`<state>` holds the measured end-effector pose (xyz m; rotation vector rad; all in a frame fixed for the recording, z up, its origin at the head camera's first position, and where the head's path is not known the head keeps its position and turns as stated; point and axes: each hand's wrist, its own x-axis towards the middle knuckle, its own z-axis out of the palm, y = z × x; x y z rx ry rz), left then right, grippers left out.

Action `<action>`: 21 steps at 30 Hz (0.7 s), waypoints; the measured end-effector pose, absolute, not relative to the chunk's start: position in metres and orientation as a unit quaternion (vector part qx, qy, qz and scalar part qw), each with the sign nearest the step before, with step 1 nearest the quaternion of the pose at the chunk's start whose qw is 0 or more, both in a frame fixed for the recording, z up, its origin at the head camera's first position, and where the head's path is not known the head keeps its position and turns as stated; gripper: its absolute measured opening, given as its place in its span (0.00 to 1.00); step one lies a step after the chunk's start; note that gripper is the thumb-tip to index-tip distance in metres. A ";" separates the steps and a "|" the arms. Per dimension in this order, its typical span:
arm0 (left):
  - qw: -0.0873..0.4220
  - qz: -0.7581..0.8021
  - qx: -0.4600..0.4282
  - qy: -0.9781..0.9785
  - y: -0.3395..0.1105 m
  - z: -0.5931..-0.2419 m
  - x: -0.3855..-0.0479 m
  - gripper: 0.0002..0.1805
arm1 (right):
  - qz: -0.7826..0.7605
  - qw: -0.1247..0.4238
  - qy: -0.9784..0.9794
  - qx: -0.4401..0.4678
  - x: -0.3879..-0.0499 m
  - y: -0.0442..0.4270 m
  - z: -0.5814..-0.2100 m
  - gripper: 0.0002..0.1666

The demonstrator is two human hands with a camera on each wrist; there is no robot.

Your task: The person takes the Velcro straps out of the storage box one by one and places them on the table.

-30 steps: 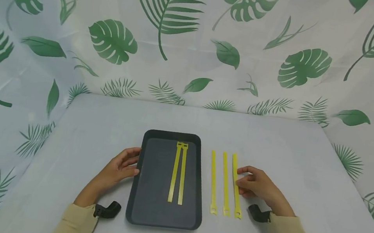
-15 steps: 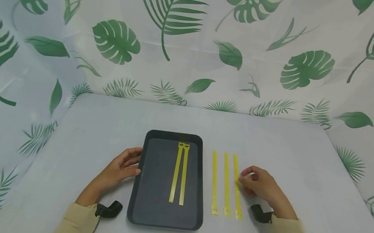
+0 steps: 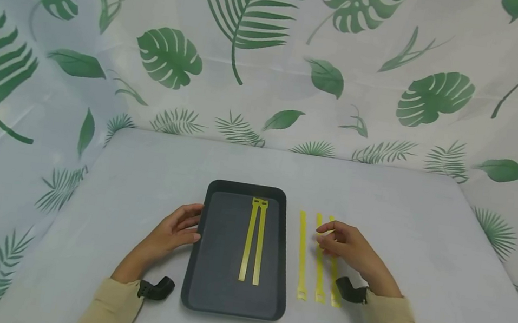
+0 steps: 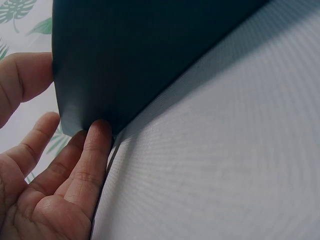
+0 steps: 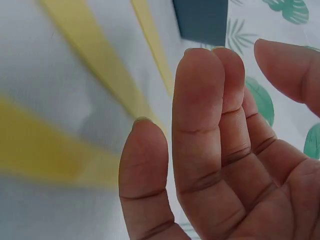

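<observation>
In the head view, a dark grey tray (image 3: 218, 265) holds two yellow cable straps (image 3: 249, 242), side by side, slotted heads toward the far end. Three more yellow straps lie on the table right of it: a left one (image 3: 303, 254), a middle one (image 3: 320, 276) and a right one (image 3: 334, 283), heads toward the near side. My left hand (image 3: 175, 231) rests its fingers and thumb against the tray's left side; the left wrist view shows fairly straight fingers on the outer wall. My right hand (image 3: 348, 247) is above the middle and right straps, partly hiding them, fingers relaxed around nothing.
A white-covered table (image 3: 155, 164) carries everything. Behind it hangs a white cloth (image 3: 258, 90) printed with green leaves, which also stands at both sides. Dark wrist cameras (image 3: 158, 287) sit at both sleeve cuffs.
My right hand has let go of the right strap, which it was pinching, and shifted left over the middle strap. My left hand stays at the tray. The head view has turned slightly left.
</observation>
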<state>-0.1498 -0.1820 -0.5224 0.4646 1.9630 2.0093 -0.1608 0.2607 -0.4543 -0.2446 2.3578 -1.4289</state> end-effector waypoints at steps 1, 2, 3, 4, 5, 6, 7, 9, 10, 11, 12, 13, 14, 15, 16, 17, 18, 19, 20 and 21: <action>0.147 0.698 0.160 0.682 -0.182 -0.522 -0.150 0.38 | -0.510 0.187 0.835 -0.092 -0.161 0.258 -0.455 0.18; 0.147 0.698 0.161 0.682 -0.182 -0.522 -0.150 0.38 | -0.512 0.189 0.832 -0.094 -0.162 0.256 -0.455 0.18; 0.147 0.697 0.161 0.683 -0.182 -0.522 -0.150 0.38 | -0.513 0.190 0.831 -0.098 -0.163 0.254 -0.455 0.19; 0.147 0.697 0.160 0.683 -0.181 -0.522 -0.150 0.38 | -0.514 0.190 0.830 -0.101 -0.164 0.251 -0.455 0.19; 0.147 0.697 0.160 0.683 -0.181 -0.522 -0.150 0.38 | -0.517 0.190 0.828 -0.107 -0.165 0.249 -0.455 0.18; 0.147 0.697 0.160 0.684 -0.181 -0.522 -0.150 0.38 | -0.521 0.189 0.825 -0.112 -0.166 0.247 -0.455 0.18; 0.148 0.697 0.159 0.683 -0.181 -0.522 -0.150 0.39 | -0.522 0.189 0.823 -0.116 -0.167 0.245 -0.455 0.18; 0.150 0.697 0.158 0.683 -0.182 -0.522 -0.150 0.39 | -0.525 0.185 0.821 -0.126 -0.170 0.241 -0.455 0.18; 0.152 0.697 0.156 0.684 -0.182 -0.523 -0.150 0.39 | -0.524 0.183 0.822 -0.129 -0.171 0.239 -0.455 0.18; 0.153 0.696 0.155 0.684 -0.182 -0.523 -0.150 0.39 | -0.524 0.182 0.821 -0.135 -0.172 0.238 -0.455 0.18; 0.155 0.696 0.155 0.684 -0.182 -0.523 -0.150 0.39 | -0.523 0.180 0.822 -0.137 -0.172 0.236 -0.455 0.17; 0.157 0.696 0.154 0.683 -0.181 -0.523 -0.150 0.40 | -0.521 0.178 0.823 -0.141 -0.173 0.234 -0.454 0.17; 0.158 0.696 0.153 0.684 -0.181 -0.523 -0.150 0.40 | -0.519 0.176 0.824 -0.145 -0.174 0.233 -0.454 0.17; 0.158 0.695 0.152 0.685 -0.181 -0.523 -0.150 0.40 | -0.518 0.175 0.824 -0.149 -0.174 0.231 -0.453 0.17; 0.159 0.695 0.152 0.685 -0.181 -0.523 -0.150 0.40 | -0.515 0.173 0.826 -0.152 -0.174 0.230 -0.453 0.17; 0.159 0.695 0.152 0.685 -0.181 -0.522 -0.150 0.40 | -0.515 0.172 0.826 -0.154 -0.175 0.228 -0.452 0.17; 0.159 0.695 0.152 0.684 -0.181 -0.522 -0.150 0.40 | -0.513 0.169 0.827 -0.156 -0.176 0.226 -0.451 0.17; 0.159 0.695 0.151 0.685 -0.181 -0.522 -0.151 0.40 | -0.512 0.168 0.827 -0.159 -0.176 0.224 -0.450 0.17; 0.159 0.695 0.151 0.685 -0.181 -0.522 -0.151 0.39 | -0.513 0.168 0.827 -0.161 -0.177 0.222 -0.449 0.17; 0.159 0.695 0.151 0.684 -0.181 -0.522 -0.151 0.39 | -0.513 0.168 0.826 -0.162 -0.178 0.220 -0.448 0.17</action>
